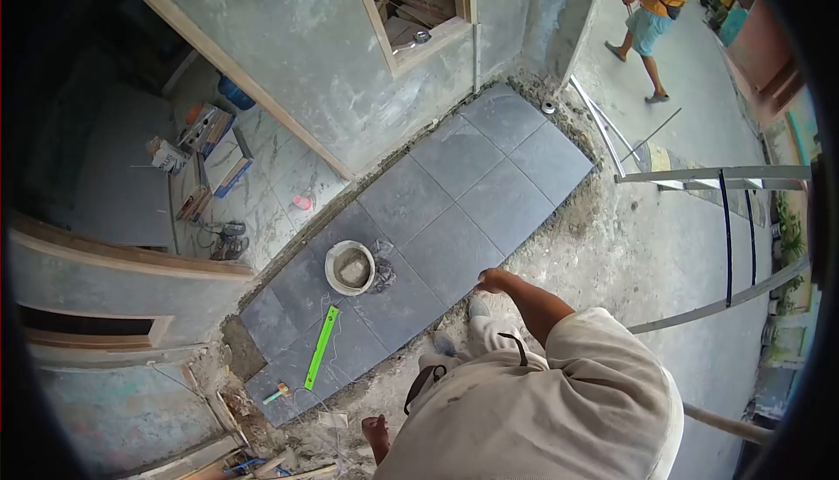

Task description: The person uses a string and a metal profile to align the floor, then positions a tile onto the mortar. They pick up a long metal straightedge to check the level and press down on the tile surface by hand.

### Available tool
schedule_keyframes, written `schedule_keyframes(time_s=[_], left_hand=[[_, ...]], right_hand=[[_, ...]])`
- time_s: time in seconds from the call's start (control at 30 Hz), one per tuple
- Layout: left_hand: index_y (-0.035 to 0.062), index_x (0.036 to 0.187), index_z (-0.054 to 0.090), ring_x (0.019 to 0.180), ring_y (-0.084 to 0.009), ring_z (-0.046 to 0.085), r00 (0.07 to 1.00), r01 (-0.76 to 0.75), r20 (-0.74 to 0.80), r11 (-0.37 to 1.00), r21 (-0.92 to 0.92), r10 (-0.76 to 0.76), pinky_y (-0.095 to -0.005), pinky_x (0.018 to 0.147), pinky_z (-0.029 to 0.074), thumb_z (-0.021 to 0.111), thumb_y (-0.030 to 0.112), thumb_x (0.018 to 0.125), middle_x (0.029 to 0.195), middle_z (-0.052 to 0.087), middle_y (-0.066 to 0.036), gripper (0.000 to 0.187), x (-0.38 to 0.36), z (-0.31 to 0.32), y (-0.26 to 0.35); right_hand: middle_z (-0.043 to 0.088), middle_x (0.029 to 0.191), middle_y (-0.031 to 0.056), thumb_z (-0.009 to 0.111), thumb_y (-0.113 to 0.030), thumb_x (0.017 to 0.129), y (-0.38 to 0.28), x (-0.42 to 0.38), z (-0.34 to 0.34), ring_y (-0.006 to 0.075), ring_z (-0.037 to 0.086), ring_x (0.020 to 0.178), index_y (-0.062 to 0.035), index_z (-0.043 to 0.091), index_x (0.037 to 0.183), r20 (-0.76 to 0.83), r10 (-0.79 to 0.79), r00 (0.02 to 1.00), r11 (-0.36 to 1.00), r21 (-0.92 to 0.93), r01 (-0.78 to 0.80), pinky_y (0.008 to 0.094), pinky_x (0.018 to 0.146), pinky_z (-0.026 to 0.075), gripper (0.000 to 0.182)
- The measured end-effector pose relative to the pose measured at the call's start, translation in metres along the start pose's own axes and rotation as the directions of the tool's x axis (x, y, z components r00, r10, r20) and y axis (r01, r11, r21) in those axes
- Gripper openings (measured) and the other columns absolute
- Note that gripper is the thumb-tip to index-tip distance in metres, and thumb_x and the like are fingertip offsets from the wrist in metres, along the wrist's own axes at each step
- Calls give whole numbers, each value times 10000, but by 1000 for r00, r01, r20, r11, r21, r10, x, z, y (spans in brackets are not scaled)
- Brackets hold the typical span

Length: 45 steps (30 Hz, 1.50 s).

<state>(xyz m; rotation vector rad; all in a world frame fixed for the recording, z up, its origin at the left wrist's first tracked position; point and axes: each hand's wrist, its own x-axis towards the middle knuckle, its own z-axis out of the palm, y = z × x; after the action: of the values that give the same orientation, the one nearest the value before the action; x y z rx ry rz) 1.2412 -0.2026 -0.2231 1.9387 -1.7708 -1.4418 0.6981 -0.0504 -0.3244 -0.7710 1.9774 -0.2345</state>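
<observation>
My right hand (495, 281) is closed, fingers curled, above the front edge of the grey floor tiles (472, 253); whatever it might hold is hidden. Low in the view, my left hand (376, 432) hangs curled beside my body, and its inside is also hidden. A pale bucket (329, 270) with grey material inside stands on the tiles, next to a crumpled dark plastic bag (383, 272). Left of my legs, a bright green level (322, 347) lies flat on the tiles. Near its lower end is a small tool (278, 393) with a pale green part.
Rough rubble ground borders the tiles. A metal ladder (699, 174) leans at the right. Through the doorway lie tile boxes (225, 161) and a pink cup (302, 202). A roll of tape (548, 108) sits at the far tile corner. Another person (660, 8) walks on the lane.
</observation>
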Motion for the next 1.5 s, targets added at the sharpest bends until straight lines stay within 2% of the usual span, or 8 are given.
schedule_keyframes(time_s=[0.07, 0.4, 0.8, 1.07, 1.23, 1.3, 1.37, 1.5], left_hand=[[11, 922, 485, 641, -202, 594, 983, -183, 20, 959, 215, 183, -315, 571, 491, 706, 99, 738, 767, 583, -111, 301, 96, -6, -40], [9, 1068, 464, 1112, -377, 430, 540, -745, 308, 273, 609, 783, -454, 943, 343, 689, 47, 707, 1112, 466, -197, 427, 275, 50, 376], [60, 1350, 379, 1353, -389, 197, 93, -522, 211, -133, 843, 973, -493, 1069, 256, 715, 178, 764, 1473, 189, -190, 685, 299, 316, 814], [159, 1430, 280, 1362, -293, 223, -505, -107, 91, -167, 980, 858, -438, 1079, 233, 477, 570, 869, 1493, 223, -81, 723, 420, 370, 1047], [142, 1364, 414, 1216, -275, 436, -582, 51, 179, -184, 982, 793, -397, 978, 342, 463, 604, 858, 1373, 436, -79, 687, 435, 356, 1050], [110, 1293, 498, 1097, -285, 537, -259, 474, 202, -58, 879, 944, -351, 871, 428, 454, 612, 859, 1281, 528, -102, 665, 466, 315, 1055], [70, 1357, 429, 1220, -290, 463, 30, 521, 5, -20, 853, 1000, -374, 926, 416, 434, 606, 873, 1387, 420, -171, 722, 462, 320, 1053], [63, 1397, 357, 1222, -279, 475, -48, 426, 240, -198, 883, 970, -383, 995, 371, 402, 652, 859, 1396, 412, -164, 800, 522, 247, 1056]], right_hand=[[645, 1068, 158, 622, -483, 795, 6, -23, -37, 320, 609, 999, -66, 580, 1184, -208, 76, 975, 982, 184, -37, 397, 868, 472, 572], [638, 1040, 225, 611, -463, 819, 94, -106, -18, 337, 616, 986, -17, 606, 1120, -388, 445, 807, 726, 684, -71, 363, 859, 474, 538], [646, 1005, 238, 649, -420, 813, 286, 33, -225, 286, 640, 906, 54, 541, 1162, -390, 494, 777, 655, 755, -38, 351, 799, 499, 597], [626, 1048, 230, 677, -452, 795, 251, 199, -507, 281, 639, 912, 16, 517, 1208, -527, 308, 792, 805, 589, 78, 345, 783, 509, 644], [463, 1292, 195, 672, -421, 784, 129, 370, -623, 373, 496, 1142, -108, 453, 1294, -670, -164, 724, 967, 36, 252, 439, 949, 428, 637], [352, 1385, 170, 658, -395, 798, 74, 421, -667, 359, 458, 1183, -176, 392, 1341, -652, -318, 689, 947, -189, 259, 450, 958, 428, 643], [297, 1429, 138, 656, -393, 798, 30, 469, -703, 329, 365, 1267, -266, 385, 1347, -684, -414, 601, 906, -372, 201, 419, 990, 393, 626], [291, 1452, 97, 684, -447, 748, -17, 525, -738, 315, 297, 1326, -301, 381, 1360, -815, -337, 472, 941, -310, 137, 481, 1050, 282, 698]])
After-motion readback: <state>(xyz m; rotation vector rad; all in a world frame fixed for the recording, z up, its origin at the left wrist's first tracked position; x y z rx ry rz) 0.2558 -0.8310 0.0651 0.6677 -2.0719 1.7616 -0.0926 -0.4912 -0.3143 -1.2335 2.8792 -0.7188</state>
